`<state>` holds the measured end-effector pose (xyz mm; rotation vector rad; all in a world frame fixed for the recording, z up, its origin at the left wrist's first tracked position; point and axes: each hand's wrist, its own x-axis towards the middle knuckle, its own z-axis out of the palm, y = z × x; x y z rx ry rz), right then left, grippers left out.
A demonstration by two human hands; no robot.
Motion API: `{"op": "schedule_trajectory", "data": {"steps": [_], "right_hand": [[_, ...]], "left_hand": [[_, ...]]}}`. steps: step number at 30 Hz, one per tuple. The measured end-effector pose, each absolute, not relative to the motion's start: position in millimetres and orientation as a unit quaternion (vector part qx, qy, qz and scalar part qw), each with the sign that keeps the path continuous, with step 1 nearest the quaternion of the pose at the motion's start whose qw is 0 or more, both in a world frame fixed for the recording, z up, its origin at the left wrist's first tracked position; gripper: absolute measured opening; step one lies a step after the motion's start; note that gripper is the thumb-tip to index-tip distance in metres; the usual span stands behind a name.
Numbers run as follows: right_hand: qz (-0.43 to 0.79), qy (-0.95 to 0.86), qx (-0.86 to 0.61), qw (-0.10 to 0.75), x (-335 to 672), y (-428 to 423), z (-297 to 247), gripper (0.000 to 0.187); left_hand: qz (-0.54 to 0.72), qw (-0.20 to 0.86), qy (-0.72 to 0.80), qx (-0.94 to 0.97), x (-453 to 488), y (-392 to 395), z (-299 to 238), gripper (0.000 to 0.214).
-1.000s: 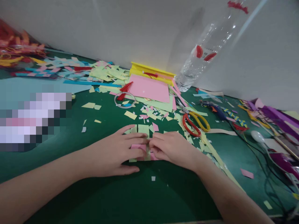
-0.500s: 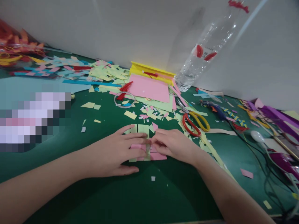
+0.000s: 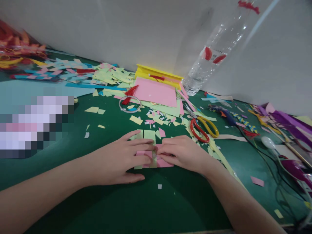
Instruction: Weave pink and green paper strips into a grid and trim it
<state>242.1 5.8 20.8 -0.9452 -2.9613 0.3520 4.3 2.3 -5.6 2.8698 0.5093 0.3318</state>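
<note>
A small piece woven from pink and pale green paper strips (image 3: 152, 160) lies on the green table (image 3: 151, 208). My left hand (image 3: 119, 159) lies flat on its left part, fingers stretched out and pressing it down. My right hand (image 3: 181, 152) meets it from the right, fingertips pinched on a pink strip of the weave. Green strip ends (image 3: 147, 134) stick out beyond my left fingers.
Red and yellow scissors (image 3: 203, 128) lie just right of my right hand. Behind are a pink sheet (image 3: 156, 92), a yellow box (image 3: 158, 73), a clear bottle (image 3: 214, 55), a tape ring (image 3: 130, 104) and paper scraps. Cables and purple ribbons (image 3: 285, 122) fill the right side.
My right hand has shifted slightly up and right, uncovering more of the pink strip at the weave's lower right. My left hand has stayed put.
</note>
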Motion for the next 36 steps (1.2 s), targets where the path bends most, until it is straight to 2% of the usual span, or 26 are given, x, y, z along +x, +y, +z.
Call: {"op": "schedule_trajectory", "data": {"steps": [6,11,17,28,36], "right_hand": [[0.072,-0.955,-0.288,0.01,240,4,19,0.021],[0.01,-0.964,-0.262,-0.036,236,1,21,0.024],[-0.039,-0.964,-0.253,-0.066,229,-3,22,0.017],[-0.075,-0.967,-0.241,-0.043,228,-4,19,0.013],[-0.082,-0.965,-0.247,-0.043,227,-4,17,0.017]], "left_hand": [[0.104,0.108,0.177,0.973,4,2,-6,0.025],[0.102,0.105,0.175,0.974,3,2,-6,0.025],[0.118,0.109,0.173,0.972,5,3,-4,0.027],[0.105,0.115,0.176,0.972,5,1,-2,0.03],[0.1,0.111,0.176,0.973,5,1,-2,0.032]]}}
